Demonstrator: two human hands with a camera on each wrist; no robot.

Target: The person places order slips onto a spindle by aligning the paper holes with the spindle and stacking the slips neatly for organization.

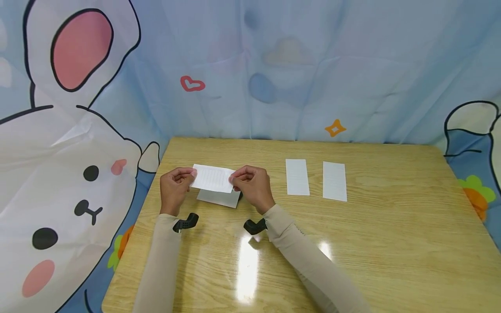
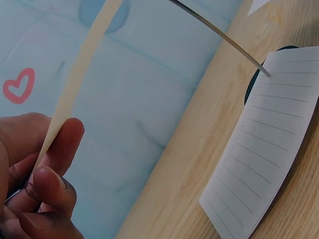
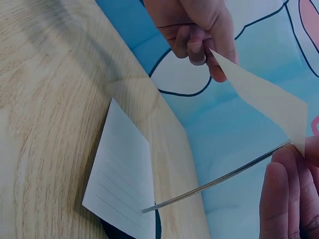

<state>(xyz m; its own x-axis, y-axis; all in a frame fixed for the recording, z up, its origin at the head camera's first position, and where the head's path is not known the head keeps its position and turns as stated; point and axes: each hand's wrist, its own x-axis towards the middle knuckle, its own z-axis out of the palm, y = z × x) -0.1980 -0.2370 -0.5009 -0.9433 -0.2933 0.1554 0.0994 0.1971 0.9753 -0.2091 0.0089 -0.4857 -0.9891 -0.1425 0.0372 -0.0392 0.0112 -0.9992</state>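
Both hands hold one white lined sheet up off the table. My left hand pinches its left end between thumb and fingers, and my right hand pinches its right end. Underneath, another lined paper sits on a paper spike, whose thin metal rod comes up through the paper near one edge. A dark round base partly shows beneath that paper. The rod's upper end reaches the held sheet beside my right fingers; whether it pierces the sheet I cannot tell.
Two white lined sheets, a nearer one and a farther one, lie apart on the wooden table, right of my right hand. A printed cloth hangs behind the table. Each wrist carries a black camera mount.
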